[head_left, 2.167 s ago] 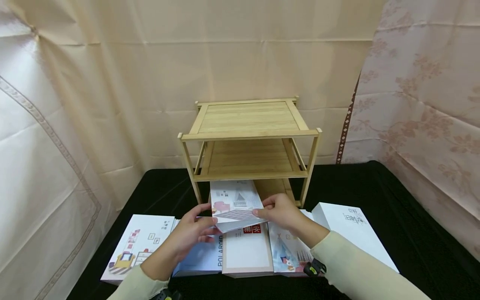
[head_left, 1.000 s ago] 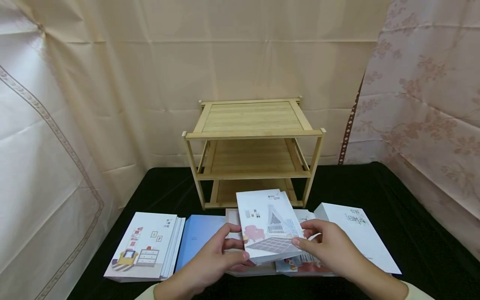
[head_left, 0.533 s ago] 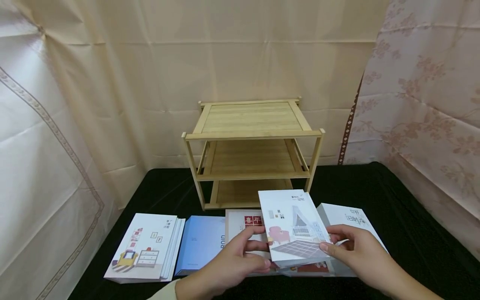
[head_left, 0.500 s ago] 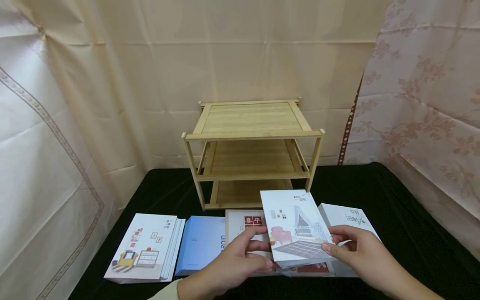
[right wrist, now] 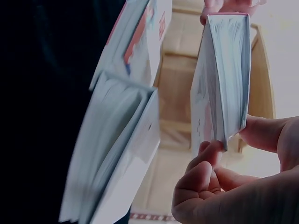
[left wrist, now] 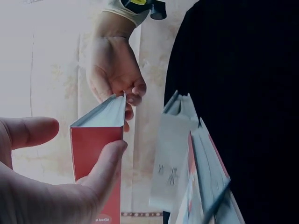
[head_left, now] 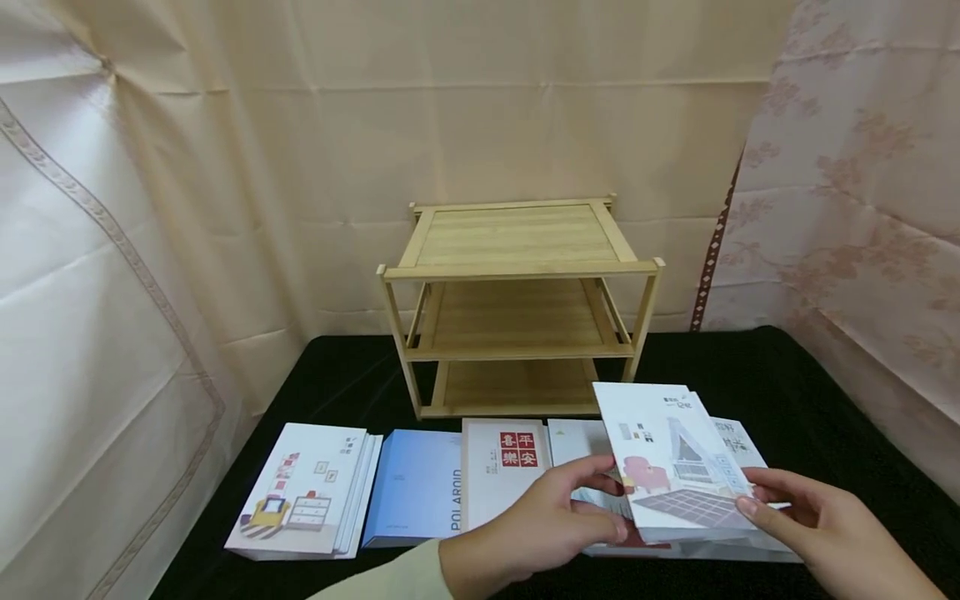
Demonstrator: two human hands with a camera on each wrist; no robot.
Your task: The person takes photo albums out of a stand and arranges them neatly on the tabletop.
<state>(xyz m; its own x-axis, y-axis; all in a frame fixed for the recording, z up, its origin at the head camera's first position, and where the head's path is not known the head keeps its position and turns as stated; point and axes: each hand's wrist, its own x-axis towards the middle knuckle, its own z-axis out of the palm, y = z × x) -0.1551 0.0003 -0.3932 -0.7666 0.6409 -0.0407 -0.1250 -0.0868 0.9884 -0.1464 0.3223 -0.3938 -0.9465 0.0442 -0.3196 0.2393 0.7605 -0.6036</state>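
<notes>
A thick white hardback book (head_left: 675,467), with a pink armchair and grey floor on its cover, is held tilted above the row of books. My right hand (head_left: 821,517) pinches its right edge, thumb on the cover and fingers beneath. My left hand (head_left: 558,517) is at its left edge, fingers spread. In the left wrist view, the thumb (left wrist: 105,163) lies over the red spine (left wrist: 96,154), while another finger (left wrist: 35,130) stands apart from it. Below the held book lie another white book (head_left: 738,442) and a pale illustrated book (head_left: 577,437), both partly covered.
A three-tier wooden shelf (head_left: 517,271) stands behind the row. Further left are a book with red characters (head_left: 498,492), a blue book (head_left: 416,483) and a white book with a yellow chair (head_left: 300,492). Black cloth (head_left: 345,375) covers the table.
Both hands have carried the armchair book from in front of the shelf rightward, over the rightmost books. The book with red characters and the blue book are now more exposed.
</notes>
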